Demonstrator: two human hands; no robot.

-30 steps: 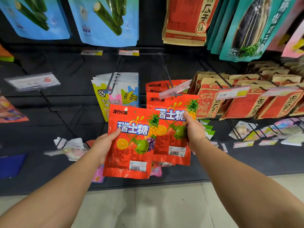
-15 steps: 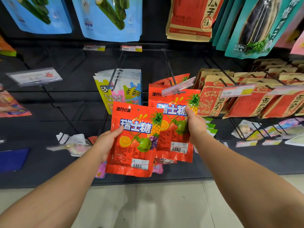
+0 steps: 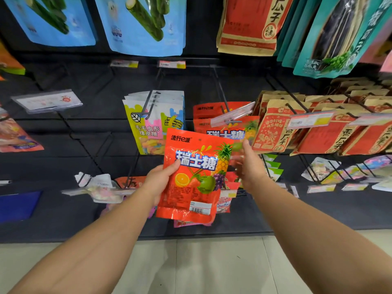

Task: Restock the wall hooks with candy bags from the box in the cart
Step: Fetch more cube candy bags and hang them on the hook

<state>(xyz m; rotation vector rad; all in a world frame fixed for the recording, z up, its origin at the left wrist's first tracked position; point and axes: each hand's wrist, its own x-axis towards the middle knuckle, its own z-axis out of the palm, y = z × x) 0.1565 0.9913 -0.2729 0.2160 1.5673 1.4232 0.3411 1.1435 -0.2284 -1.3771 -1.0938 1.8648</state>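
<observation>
You're mid-hang: your left hand (image 3: pixel 158 183) pinches the red candy bag (image 3: pixel 194 177) by its left edge, your blurred right hand (image 3: pixel 247 166) loose-fingered and empty beside it; next, thread its hole onto the hook (image 3: pixel 220 92) at one o'clock.

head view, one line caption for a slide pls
Left hand holds a red candy bag; right hand reaches beside it.

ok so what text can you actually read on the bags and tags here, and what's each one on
"流行e派" and "瑞士糖": red candy bag held in the left hand
"瑞士糖", partly hidden: red bags on the hook
"毛毛虫形 橡皮糖": white gummy bag
"瓜子": kraft bag on the top row
Price tags, the barcode and the small print: too blurred to read
</observation>
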